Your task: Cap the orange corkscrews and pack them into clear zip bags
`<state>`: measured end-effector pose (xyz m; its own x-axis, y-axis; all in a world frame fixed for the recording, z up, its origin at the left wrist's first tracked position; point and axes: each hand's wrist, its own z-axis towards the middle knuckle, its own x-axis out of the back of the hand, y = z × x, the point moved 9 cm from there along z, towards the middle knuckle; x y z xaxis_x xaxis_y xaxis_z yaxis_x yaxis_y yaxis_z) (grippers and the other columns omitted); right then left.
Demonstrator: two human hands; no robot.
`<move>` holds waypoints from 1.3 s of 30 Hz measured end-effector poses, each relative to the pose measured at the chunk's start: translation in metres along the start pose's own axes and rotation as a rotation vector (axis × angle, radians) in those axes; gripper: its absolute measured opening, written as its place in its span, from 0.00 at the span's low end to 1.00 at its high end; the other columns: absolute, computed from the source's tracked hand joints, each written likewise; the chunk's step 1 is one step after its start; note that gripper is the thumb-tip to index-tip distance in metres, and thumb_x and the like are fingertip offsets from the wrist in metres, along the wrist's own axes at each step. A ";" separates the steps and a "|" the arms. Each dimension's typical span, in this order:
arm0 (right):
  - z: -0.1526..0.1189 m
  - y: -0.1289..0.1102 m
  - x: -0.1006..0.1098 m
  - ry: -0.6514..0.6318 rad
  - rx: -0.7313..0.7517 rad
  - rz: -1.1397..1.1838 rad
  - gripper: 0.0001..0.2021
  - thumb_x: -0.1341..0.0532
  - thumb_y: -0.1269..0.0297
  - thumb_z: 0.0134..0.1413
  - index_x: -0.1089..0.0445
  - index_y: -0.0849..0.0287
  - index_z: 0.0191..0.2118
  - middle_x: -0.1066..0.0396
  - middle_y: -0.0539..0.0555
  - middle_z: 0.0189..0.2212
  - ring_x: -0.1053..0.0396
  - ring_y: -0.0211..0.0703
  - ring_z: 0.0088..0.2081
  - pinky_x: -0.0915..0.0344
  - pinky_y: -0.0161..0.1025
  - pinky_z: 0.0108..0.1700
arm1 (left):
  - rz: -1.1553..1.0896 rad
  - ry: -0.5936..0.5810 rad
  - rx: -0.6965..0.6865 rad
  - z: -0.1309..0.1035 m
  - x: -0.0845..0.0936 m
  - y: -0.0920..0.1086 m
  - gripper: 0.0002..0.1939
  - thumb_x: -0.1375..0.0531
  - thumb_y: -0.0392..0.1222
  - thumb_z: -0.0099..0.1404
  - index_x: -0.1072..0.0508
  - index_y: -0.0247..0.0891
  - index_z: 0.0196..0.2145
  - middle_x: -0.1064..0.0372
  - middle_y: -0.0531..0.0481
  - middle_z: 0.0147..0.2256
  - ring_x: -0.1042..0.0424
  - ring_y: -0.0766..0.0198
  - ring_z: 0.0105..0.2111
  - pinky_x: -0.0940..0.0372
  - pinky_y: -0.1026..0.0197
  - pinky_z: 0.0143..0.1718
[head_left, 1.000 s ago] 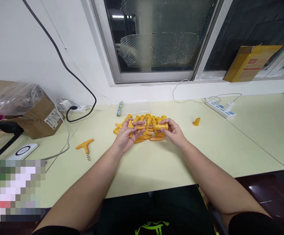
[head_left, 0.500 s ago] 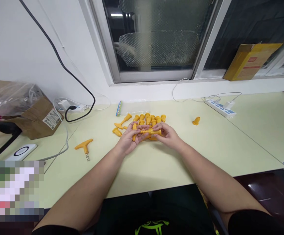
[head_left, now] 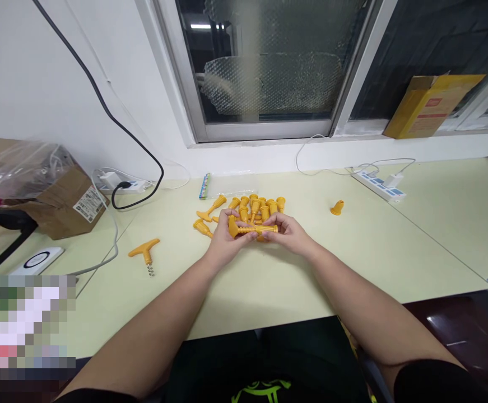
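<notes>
Between my two hands a yellow corkscrew (head_left: 252, 228) lies level, its T-handle to the left and its sleeve to the right. My left hand (head_left: 226, 242) is closed around the handle side, thumb along the shaft. With thumb and fingers, my right hand (head_left: 288, 232) grips the sleeve end. Just behind my hands lies a pile of yellow corkscrews and sleeves (head_left: 254, 206), partly hidden by my fingers. A T-handle with a bare metal spiral (head_left: 145, 252) rests on the table to the left. One loose yellow sleeve (head_left: 337, 207) stands off to the right.
A clear plastic bag (head_left: 231, 186) lies behind the pile on the pale table (head_left: 386, 240). Power strips (head_left: 380, 186) and cables run along the wall. At left are a cardboard box (head_left: 65, 201) and a white charging pad (head_left: 37, 260). Another carton (head_left: 435, 106) leans on the window.
My left hand has turned over, its thumb shifting right along the shaft towards my right hand. The corkscrew's handle has rotated with it. My right hand stays at the sleeve end.
</notes>
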<state>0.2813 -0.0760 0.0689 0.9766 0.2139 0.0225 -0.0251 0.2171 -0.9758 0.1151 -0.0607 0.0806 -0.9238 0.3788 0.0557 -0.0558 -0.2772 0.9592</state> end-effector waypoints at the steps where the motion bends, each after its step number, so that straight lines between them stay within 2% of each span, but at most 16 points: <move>1: 0.000 0.004 -0.004 -0.030 -0.060 0.051 0.18 0.27 0.51 0.52 0.30 0.56 0.38 0.24 0.50 0.30 0.25 0.41 0.29 0.25 0.41 0.35 | 0.048 -0.001 -0.042 -0.001 0.000 0.004 0.31 0.27 0.48 0.61 0.45 0.46 0.47 0.21 0.50 0.38 0.17 0.54 0.40 0.23 0.45 0.48; 4: -0.001 0.016 -0.017 -0.116 -0.229 0.138 0.20 0.31 0.44 0.54 0.33 0.56 0.34 0.26 0.48 0.24 0.32 0.36 0.19 0.32 0.35 0.23 | 0.140 -0.040 -0.157 -0.005 -0.003 0.014 0.28 0.27 0.47 0.62 0.44 0.45 0.46 0.20 0.47 0.41 0.17 0.51 0.44 0.24 0.41 0.51; 7: -0.007 0.028 -0.022 -0.150 -0.391 0.144 0.19 0.37 0.43 0.60 0.34 0.56 0.38 0.31 0.45 0.18 0.41 0.34 0.13 0.44 0.31 0.15 | 0.201 -0.104 -0.254 -0.010 -0.012 0.023 0.25 0.28 0.45 0.63 0.42 0.45 0.43 0.19 0.46 0.42 0.17 0.50 0.46 0.25 0.39 0.52; 9: -0.010 0.030 -0.022 -0.154 -0.421 0.130 0.19 0.41 0.42 0.64 0.34 0.55 0.41 0.33 0.44 0.16 0.44 0.34 0.12 0.48 0.31 0.13 | 0.216 -0.109 -0.276 -0.011 -0.014 0.026 0.24 0.28 0.44 0.63 0.42 0.45 0.43 0.18 0.47 0.41 0.17 0.50 0.46 0.25 0.39 0.53; 12: -0.007 0.014 -0.016 -0.124 -0.260 0.106 0.19 0.36 0.44 0.61 0.34 0.53 0.45 0.28 0.46 0.26 0.34 0.38 0.19 0.36 0.34 0.19 | 0.181 -0.040 -0.224 -0.007 -0.008 0.026 0.25 0.28 0.44 0.63 0.42 0.45 0.44 0.18 0.48 0.39 0.17 0.51 0.45 0.25 0.39 0.53; 14: -0.004 -0.005 -0.009 -0.060 -0.047 0.043 0.21 0.28 0.51 0.54 0.33 0.53 0.46 0.26 0.50 0.37 0.25 0.41 0.33 0.27 0.38 0.32 | 0.138 0.020 -0.167 -0.003 -0.002 0.022 0.27 0.28 0.46 0.62 0.43 0.45 0.45 0.19 0.49 0.37 0.17 0.51 0.43 0.24 0.41 0.51; 16: -0.005 -0.019 -0.004 -0.004 0.113 -0.022 0.19 0.26 0.56 0.51 0.30 0.54 0.46 0.27 0.53 0.44 0.25 0.44 0.42 0.26 0.40 0.43 | 0.112 0.072 -0.135 0.000 0.005 0.020 0.29 0.27 0.47 0.61 0.44 0.45 0.46 0.19 0.50 0.35 0.16 0.52 0.40 0.22 0.44 0.47; 17: -0.005 -0.021 -0.004 0.011 0.138 -0.031 0.18 0.26 0.57 0.52 0.29 0.55 0.45 0.27 0.53 0.43 0.25 0.44 0.42 0.26 0.41 0.44 | 0.116 0.094 -0.136 0.000 0.007 0.020 0.29 0.27 0.48 0.61 0.44 0.45 0.46 0.20 0.51 0.34 0.16 0.53 0.38 0.22 0.46 0.45; 21: -0.002 -0.003 -0.011 -0.050 -0.059 0.064 0.15 0.34 0.50 0.58 0.33 0.55 0.41 0.27 0.48 0.27 0.31 0.38 0.22 0.31 0.37 0.26 | 0.233 0.098 -0.308 -0.006 0.006 0.032 0.29 0.26 0.47 0.61 0.42 0.45 0.47 0.22 0.53 0.35 0.17 0.57 0.37 0.22 0.46 0.45; 23: -0.003 0.009 -0.017 -0.096 -0.207 0.136 0.15 0.39 0.47 0.62 0.35 0.54 0.40 0.32 0.44 0.18 0.40 0.36 0.14 0.41 0.33 0.18 | 0.270 0.021 -0.428 -0.012 -0.004 0.039 0.28 0.26 0.45 0.61 0.42 0.45 0.45 0.21 0.51 0.39 0.17 0.56 0.41 0.23 0.45 0.48; 26: -0.011 0.022 -0.025 -0.164 -0.431 0.212 0.16 0.44 0.46 0.64 0.35 0.54 0.41 0.38 0.42 0.12 0.50 0.35 0.11 0.52 0.31 0.13 | 0.292 -0.099 -0.514 -0.019 -0.016 0.040 0.24 0.28 0.43 0.63 0.42 0.46 0.43 0.20 0.47 0.43 0.17 0.54 0.46 0.23 0.45 0.49; 29: -0.014 0.021 -0.026 -0.177 -0.469 0.259 0.20 0.43 0.40 0.63 0.34 0.54 0.43 0.34 0.45 0.17 0.40 0.37 0.14 0.42 0.33 0.16 | 0.313 -0.060 -0.457 -0.018 -0.013 0.037 0.24 0.27 0.45 0.62 0.40 0.46 0.42 0.20 0.48 0.41 0.17 0.53 0.44 0.23 0.46 0.48; 32: -0.006 0.004 -0.015 -0.105 -0.250 0.276 0.22 0.31 0.44 0.55 0.34 0.53 0.45 0.25 0.49 0.33 0.25 0.41 0.29 0.26 0.39 0.31 | 0.280 0.074 -0.324 -0.012 -0.001 0.036 0.25 0.27 0.48 0.62 0.40 0.46 0.43 0.22 0.52 0.35 0.17 0.52 0.42 0.24 0.44 0.49; 34: -0.003 -0.006 -0.010 -0.076 -0.111 0.237 0.22 0.25 0.52 0.50 0.33 0.52 0.44 0.26 0.49 0.41 0.24 0.41 0.36 0.24 0.41 0.41 | 0.254 0.149 -0.243 -0.009 0.007 0.035 0.26 0.27 0.49 0.62 0.41 0.45 0.44 0.24 0.55 0.32 0.18 0.53 0.39 0.24 0.45 0.47; 36: -0.003 -0.008 -0.009 -0.073 -0.062 0.191 0.20 0.25 0.57 0.49 0.32 0.53 0.43 0.26 0.49 0.39 0.24 0.40 0.36 0.25 0.41 0.43 | 0.231 0.188 -0.173 -0.007 0.012 0.031 0.26 0.29 0.51 0.63 0.42 0.45 0.44 0.26 0.57 0.30 0.20 0.57 0.33 0.24 0.49 0.41; 39: -0.003 0.001 -0.015 -0.107 -0.159 0.192 0.16 0.29 0.54 0.54 0.33 0.54 0.42 0.27 0.46 0.29 0.28 0.39 0.27 0.27 0.39 0.34 | 0.229 0.166 -0.157 -0.005 0.013 0.024 0.25 0.31 0.52 0.65 0.43 0.46 0.45 0.31 0.58 0.30 0.26 0.64 0.25 0.29 0.58 0.30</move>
<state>0.2671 -0.0822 0.0671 0.9289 0.3380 -0.1517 -0.1654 0.0120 -0.9862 0.0994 -0.0668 0.1029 -0.9674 0.1453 0.2072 0.1153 -0.4760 0.8719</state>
